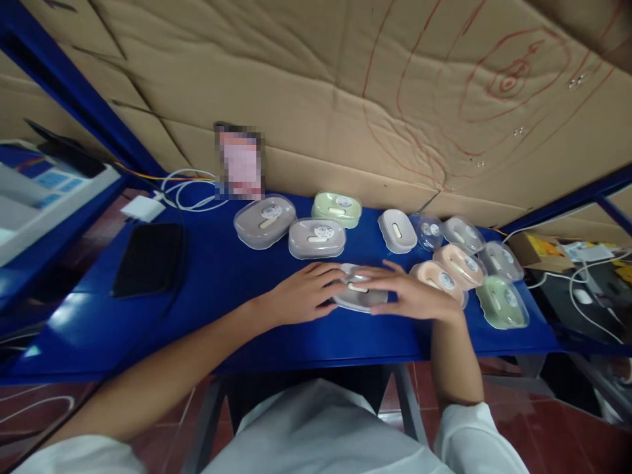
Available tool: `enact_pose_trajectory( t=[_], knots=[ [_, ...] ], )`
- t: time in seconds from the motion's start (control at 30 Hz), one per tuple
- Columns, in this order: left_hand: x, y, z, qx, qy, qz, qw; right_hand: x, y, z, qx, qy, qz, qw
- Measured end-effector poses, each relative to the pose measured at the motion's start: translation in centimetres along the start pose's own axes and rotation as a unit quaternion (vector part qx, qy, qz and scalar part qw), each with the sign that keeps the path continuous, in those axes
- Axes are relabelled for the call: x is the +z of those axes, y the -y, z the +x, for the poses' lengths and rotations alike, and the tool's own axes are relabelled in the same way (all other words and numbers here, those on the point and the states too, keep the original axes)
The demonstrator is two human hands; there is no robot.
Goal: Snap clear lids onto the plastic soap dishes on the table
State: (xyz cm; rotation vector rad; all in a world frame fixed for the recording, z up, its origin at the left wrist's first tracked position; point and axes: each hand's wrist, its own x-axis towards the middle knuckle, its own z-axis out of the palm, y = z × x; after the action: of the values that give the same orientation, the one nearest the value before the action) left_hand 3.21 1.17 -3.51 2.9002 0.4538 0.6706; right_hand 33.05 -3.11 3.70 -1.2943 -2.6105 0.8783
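A grey oval soap box (356,294) with a clear lid lies on the blue table (222,316) in front of me. My left hand (306,293) rests on its left side, fingers laid over the lid. My right hand (409,293) covers its right side, fingers stretched across the top. Both hands press on the box together.
Three lidded boxes, grey (265,221), grey (316,237) and green (337,208), stand at the back. A white one (397,230) and several peach, clear and green boxes (501,301) crowd the right. A black phone (149,258), white charger (143,208) and cables lie left.
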Motion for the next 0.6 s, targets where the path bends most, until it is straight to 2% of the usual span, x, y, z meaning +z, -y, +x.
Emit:
enact_pose_trajectory(
  t=[0.03, 0.07, 0.1, 0.13, 0.17, 0.2, 0.27, 0.4, 0.6],
  knots=[
    [0.0, 0.0, 0.0, 0.003, 0.007, 0.006, 1.000, -0.7, -0.7, 0.0, 0.033, -0.068, -0.004, 0.997],
    [-0.2, 0.0, -0.1, 0.003, 0.014, 0.016, 1.000, -1.3, -1.6, 0.2, 0.097, -0.155, -0.029, 0.983],
    [-0.4, 0.1, -0.1, 0.003, 0.023, 0.030, 0.999, -1.9, -2.8, 0.6, 0.186, -0.241, -0.069, 0.950],
    [-0.7, 0.1, -0.1, 0.003, 0.032, 0.046, 0.998, -2.5, -4.1, 1.1, 0.288, -0.302, -0.109, 0.902],
    [-1.0, 0.2, 0.0, 0.004, 0.042, 0.062, 0.997, -3.0, -5.4, 1.6, 0.385, -0.331, -0.139, 0.850],
    [-1.4, 0.3, 0.0, 0.005, 0.051, 0.076, 0.996, -3.4, -6.7, 2.2, 0.464, -0.332, -0.153, 0.807],
    [-1.9, 0.5, 0.0, 0.005, 0.065, 0.095, 0.993, -3.9, -9.0, 3.4, 0.560, -0.306, -0.141, 0.757],
    [-2.3, 1.0, -0.2, -0.009, 0.078, 0.088, 0.993, -4.7, -11.8, 4.8, 0.600, -0.316, -0.106, 0.727],
    [-2.4, 1.3, -0.5, -0.025, 0.083, 0.044, 0.995, -5.4, -13.8, 4.4, 0.593, -0.354, -0.045, 0.722]
  ],
)
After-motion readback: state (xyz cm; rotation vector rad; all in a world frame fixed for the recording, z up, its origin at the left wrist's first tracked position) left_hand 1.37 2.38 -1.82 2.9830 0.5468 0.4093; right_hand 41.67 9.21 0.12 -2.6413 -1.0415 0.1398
